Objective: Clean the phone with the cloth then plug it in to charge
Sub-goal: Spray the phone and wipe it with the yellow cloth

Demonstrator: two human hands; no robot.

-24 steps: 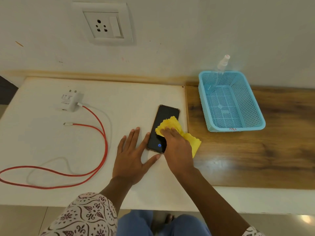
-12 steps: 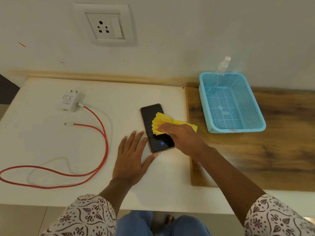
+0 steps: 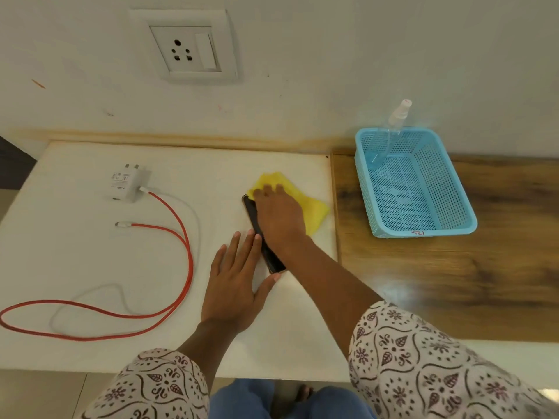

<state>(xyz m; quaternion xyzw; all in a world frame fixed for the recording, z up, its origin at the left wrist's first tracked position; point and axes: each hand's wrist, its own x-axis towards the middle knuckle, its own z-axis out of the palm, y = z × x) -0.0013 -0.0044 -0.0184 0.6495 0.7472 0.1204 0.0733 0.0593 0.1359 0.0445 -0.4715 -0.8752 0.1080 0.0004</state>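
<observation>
Wiping step in hand — yellow cloth point(image 3: 314, 211) is pressed flat on the smartphone point(image 3: 263, 237) by the right hand point(image 3: 279, 220), fingers together. Phone is steadied on the white surface point(image 3: 75, 252) by the left hand point(image 3: 234, 285), fingers spread. Next — the red charging cable point(image 3: 169, 258) must be fetched.

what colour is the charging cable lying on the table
Red, with white connector ends. The charging cable shows clearly in the head view.

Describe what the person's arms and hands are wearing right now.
Both hands are bare: the left hand and right hand show no gloves, and no rings or watch can be made out. Each forearm is uncovered below a loose white fabric sleeve printed with dark maroon leaf and flower motifs, left sleeve, right sleeve.
</observation>
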